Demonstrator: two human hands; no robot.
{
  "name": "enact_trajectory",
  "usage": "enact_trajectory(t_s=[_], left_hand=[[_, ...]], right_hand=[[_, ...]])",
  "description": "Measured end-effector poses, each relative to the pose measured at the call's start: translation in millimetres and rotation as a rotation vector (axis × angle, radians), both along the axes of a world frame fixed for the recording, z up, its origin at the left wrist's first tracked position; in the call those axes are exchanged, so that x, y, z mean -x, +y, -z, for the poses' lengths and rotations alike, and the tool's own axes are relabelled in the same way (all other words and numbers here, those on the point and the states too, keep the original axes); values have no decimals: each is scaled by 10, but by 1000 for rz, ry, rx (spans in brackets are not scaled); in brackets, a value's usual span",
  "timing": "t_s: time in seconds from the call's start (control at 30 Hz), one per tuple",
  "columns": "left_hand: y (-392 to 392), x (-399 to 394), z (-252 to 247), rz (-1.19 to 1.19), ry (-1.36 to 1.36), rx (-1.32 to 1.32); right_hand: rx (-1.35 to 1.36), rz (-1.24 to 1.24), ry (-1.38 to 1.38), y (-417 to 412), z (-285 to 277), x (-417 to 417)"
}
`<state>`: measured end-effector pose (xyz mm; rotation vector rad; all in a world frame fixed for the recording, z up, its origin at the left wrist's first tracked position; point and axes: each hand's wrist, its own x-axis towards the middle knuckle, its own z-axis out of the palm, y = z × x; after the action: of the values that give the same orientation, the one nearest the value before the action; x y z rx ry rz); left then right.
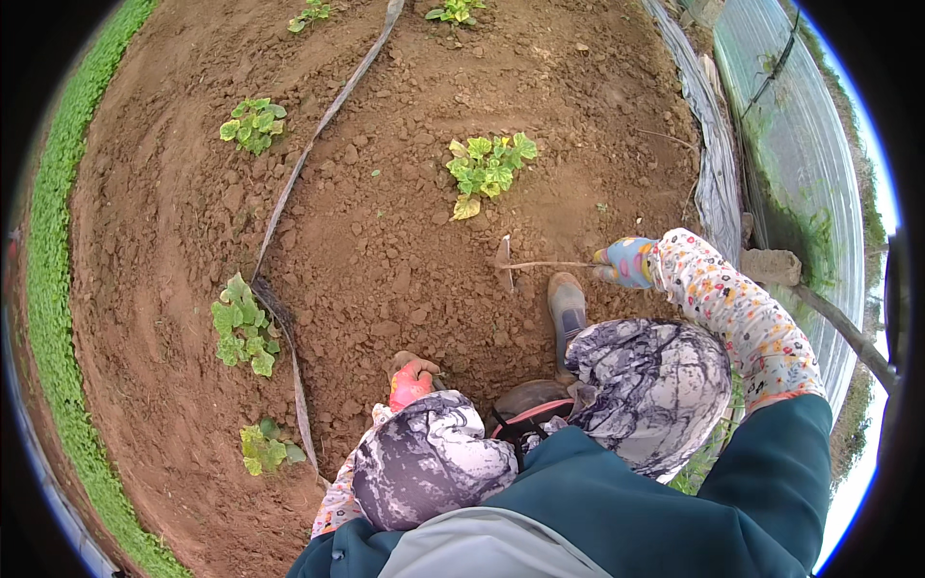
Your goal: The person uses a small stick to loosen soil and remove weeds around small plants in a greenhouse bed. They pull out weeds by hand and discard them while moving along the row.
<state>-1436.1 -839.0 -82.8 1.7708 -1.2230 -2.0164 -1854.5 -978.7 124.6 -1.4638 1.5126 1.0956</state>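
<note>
My right hand (627, 261), in a blue patterned glove, grips the thin handle of a small hand hoe (505, 264). Its metal blade is at the soil, left of my boot (566, 303). My left hand (412, 377), in a red glove with a soiled fingertip area, has its fingers curled low by my knee; whether it holds anything is unclear. Above the hoe grows a leafy vegetable plant (491, 170) with some yellowing leaves. Loose, clumpy brown soil (390, 274) lies between my hands.
A flat grey hose (296, 170) runs down the bed, with smaller plants (246, 329) to its left. Grey plastic sheeting (697, 108), a stone block (772, 266) and a plastic-covered tunnel (802, 144) border the right side. A dense green strip (54, 253) lines the far left.
</note>
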Motion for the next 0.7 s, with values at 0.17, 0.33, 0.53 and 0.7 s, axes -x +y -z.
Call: enact_trajectory(t_s=[0.17,0.33,0.53,0.7], left_hand=[[310,-298,-98,-209,-37,-11],[309,-541,-451,-448,-57,22],[-165,-574,-1638,-588,-47,221],[-514,-79,-3293,-631,-49,675]], right_hand=[[484,752,-249,907,1103,916],[681,1121,-301,614,1937,623],[587,602,-245,1125,2110,197],[244,447,-232,1831,2084,692]])
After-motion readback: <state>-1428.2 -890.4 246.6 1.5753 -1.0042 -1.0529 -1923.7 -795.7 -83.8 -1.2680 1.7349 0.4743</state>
